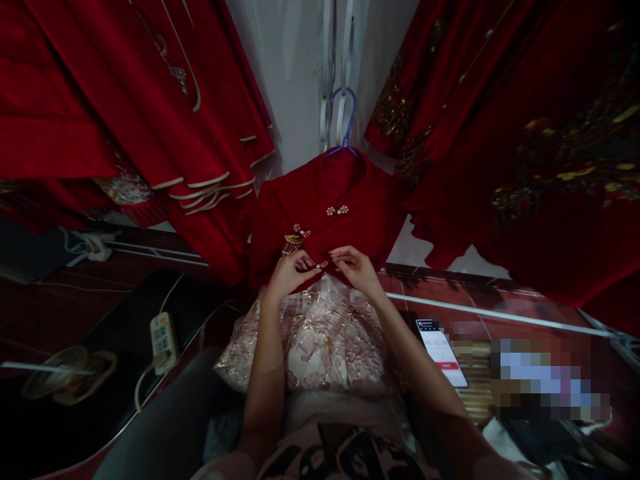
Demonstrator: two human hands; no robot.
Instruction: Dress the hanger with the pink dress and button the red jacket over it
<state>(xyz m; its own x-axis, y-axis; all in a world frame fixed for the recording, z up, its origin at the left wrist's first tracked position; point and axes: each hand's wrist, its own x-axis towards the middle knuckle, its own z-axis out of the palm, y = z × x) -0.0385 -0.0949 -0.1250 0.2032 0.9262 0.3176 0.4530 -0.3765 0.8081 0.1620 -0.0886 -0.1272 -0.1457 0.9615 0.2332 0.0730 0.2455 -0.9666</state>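
A red stand-collar jacket [280,190] hangs before me on a purple hanger [354,110]. My left hand [293,275] pinches a small pearl-beaded clasp [321,265] at the jacket's lower front. Close by on the right, my right hand [357,270] has its thumb and fingers drawn together; whatever lies between its fingertips is too small to make out. Another beaded clasp [337,211] sits below the collar. A gold tasselled ornament [293,243] is on the jacket's left side, just above my left hand. Pale pink-and-gold brocade [335,333] spreads beneath my forearms.
Red garments [200,133] with pale edging hang at left, and more red embroidered garments [480,147] at right. A power strip [164,343] and a plastic cup [55,373] rest on a black surface. A phone [443,353] lies at right beside a blurred-out patch.
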